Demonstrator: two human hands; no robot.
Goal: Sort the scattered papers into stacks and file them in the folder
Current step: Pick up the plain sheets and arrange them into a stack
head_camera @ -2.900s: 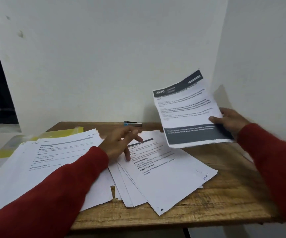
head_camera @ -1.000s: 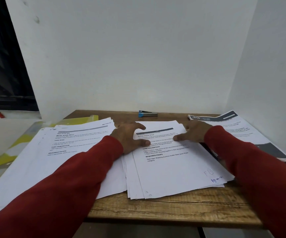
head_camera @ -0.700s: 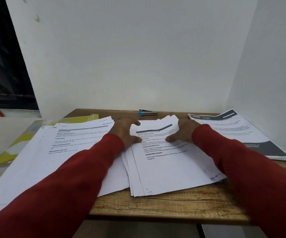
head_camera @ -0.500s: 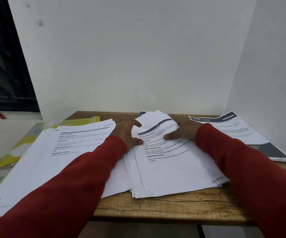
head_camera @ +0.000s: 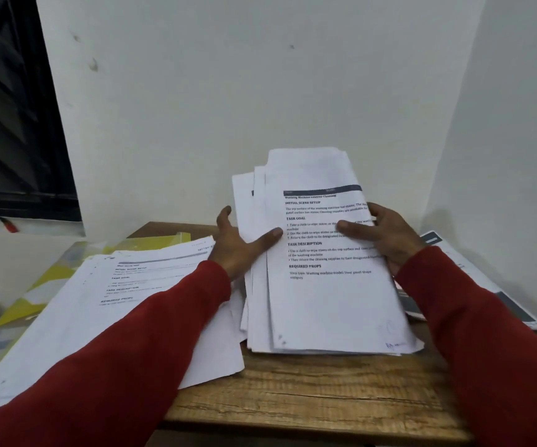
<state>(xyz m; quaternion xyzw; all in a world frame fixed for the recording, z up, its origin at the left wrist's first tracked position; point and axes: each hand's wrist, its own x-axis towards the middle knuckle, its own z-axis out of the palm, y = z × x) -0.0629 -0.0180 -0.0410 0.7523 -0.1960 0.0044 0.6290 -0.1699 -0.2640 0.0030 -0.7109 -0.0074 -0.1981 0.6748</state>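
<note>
Gripping one tilted stack of papers (head_camera: 325, 285) by its sides, left hand (head_camera: 241, 243) and right hand (head_camera: 386, 233) raised it off the surface (head_camera: 309, 398); two more piles lay beside.

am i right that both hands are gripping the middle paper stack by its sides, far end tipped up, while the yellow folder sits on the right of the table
Not quite. The head view shows the yellow folder on the left, under the left paper pile. The rest holds: left hand and right hand grip the middle stack, far end raised.

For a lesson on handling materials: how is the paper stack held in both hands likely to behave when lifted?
Probably floppy: the stack tilts up with its near edge on the table. Sheets may slide; their left edges are fanned. The left hand and right hand steady it.
</note>
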